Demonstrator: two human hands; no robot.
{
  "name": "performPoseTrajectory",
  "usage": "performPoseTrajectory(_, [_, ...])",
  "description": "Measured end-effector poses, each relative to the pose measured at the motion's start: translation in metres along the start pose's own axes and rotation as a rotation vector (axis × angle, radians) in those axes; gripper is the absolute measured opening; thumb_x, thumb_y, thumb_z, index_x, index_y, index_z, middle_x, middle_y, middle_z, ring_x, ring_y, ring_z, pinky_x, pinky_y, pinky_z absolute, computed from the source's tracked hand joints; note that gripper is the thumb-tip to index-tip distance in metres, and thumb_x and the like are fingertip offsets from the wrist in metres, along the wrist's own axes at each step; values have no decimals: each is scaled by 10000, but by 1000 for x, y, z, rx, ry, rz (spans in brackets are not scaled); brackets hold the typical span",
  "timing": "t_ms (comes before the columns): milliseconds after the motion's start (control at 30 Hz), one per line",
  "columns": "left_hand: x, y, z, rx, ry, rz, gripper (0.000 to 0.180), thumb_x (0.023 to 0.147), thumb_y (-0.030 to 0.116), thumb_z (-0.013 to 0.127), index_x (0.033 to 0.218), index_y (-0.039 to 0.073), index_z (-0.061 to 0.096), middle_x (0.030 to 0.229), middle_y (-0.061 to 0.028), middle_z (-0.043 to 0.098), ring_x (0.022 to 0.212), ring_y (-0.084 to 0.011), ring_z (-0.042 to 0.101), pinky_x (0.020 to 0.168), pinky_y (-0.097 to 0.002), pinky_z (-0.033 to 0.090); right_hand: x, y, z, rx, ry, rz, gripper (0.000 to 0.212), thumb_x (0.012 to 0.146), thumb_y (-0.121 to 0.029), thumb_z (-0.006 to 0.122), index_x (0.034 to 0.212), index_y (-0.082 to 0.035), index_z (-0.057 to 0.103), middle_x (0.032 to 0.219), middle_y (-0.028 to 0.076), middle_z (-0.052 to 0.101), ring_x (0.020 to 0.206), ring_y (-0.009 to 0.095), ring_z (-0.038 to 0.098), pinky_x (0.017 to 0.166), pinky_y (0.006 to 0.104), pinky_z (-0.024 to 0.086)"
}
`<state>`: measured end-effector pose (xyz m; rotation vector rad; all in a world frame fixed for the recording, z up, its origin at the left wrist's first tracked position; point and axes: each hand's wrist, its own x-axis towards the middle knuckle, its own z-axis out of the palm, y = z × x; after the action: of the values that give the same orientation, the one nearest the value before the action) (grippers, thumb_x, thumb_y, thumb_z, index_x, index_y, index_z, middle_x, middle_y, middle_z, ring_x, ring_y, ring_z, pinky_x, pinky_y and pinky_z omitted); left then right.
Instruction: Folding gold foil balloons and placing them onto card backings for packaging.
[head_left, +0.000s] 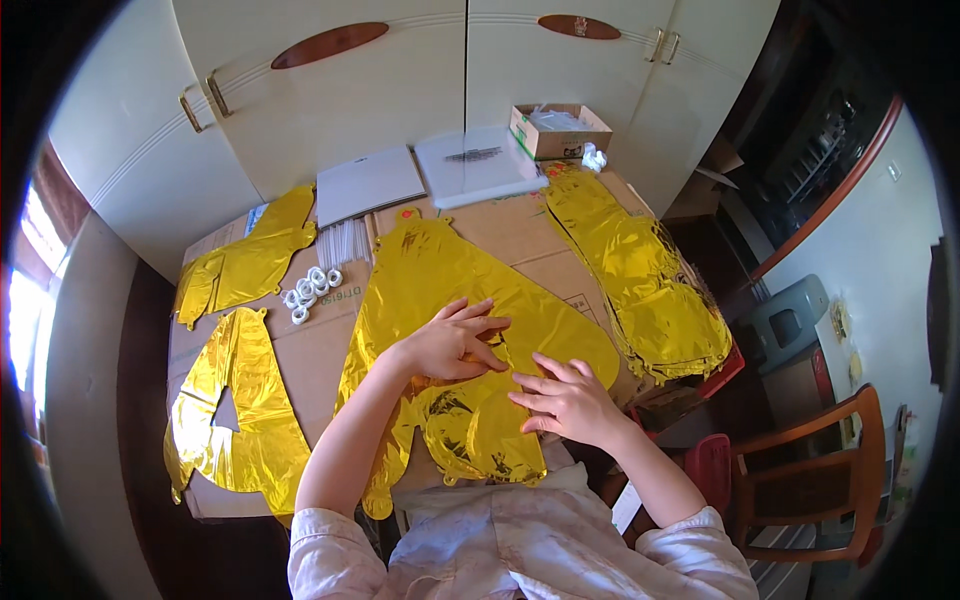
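A large flat gold foil balloon (430,265), apparently letter-shaped, lies in front of me, its near part folded and creased by the table edge. My left hand (455,340) rests on its middle, fingers spread and thumb pointing right. To the right, my right hand (568,402) hovers over or touches the foil with its fingers stretched out; contact is hard to tell. Nothing shows in either hand. An A-shaped gold foil balloon (262,395) lies at the near left, and another flat one (250,262) behind it. More gold foil balloons (635,265) lie overlapping at the right.
Cardboard (335,375) covers the table. White rolls (313,287) and clear thin sticks (343,243) lie left of centre. Farther back are a pale flat box (370,185), a clear plastic bag (470,165) and an open carton (560,145). A wooden chair (868,440) stands right.
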<state>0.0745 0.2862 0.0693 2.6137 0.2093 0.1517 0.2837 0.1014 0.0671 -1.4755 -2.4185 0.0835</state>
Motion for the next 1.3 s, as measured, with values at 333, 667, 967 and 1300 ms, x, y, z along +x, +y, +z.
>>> performPoseTrajectory(333, [3, 36, -7, 230, 81, 53, 200, 789, 204, 664, 975, 144, 705, 1313, -80, 561, 1274, -296, 484, 1096, -500, 336, 9, 8, -7, -37, -99, -14, 731, 641, -629, 722, 1260, -254, 619, 1410, -32, 495, 1296, 246, 438, 934, 452, 379])
performPoseTrajectory(667, [-18, 70, 14, 228, 10, 148, 324, 833, 282, 666, 1146, 197, 659, 1321, -107, 537, 1206, -269, 535, 1040, -483, 409, 7, 10, -8, -15, -140, 23, 834, 630, -658, 725, 1300, -190, 559, 1413, -18, 494, 1327, 236, 395, 969, 479, 359])
performPoseTrajectory(967, [-24, 70, 19, 223, -17, 114, 371, 870, 368, 642, 1226, 261, 635, 1377, -99, 493, 1289, -252, 469, 1076, -497, 369, -4, 6, -4, -22, -9, -16, 629, 706, -595, 712, 1123, -139, 595, 1365, -10, 516, 1306, 214, 416, 980, 466, 350])
performPoseTrajectory(1300, [-26, 69, 24, 201, -4, 87, 404, 888, 395, 622, 1273, 272, 609, 1403, -80, 484, 1320, -243, 447, 1104, -480, 344, -40, -15, -14, 75, 87, -176, 288, 776, -282, 722, 1032, -152, 696, 1151, -66, 638, 1177, 128, 512, 914, 337, 386])
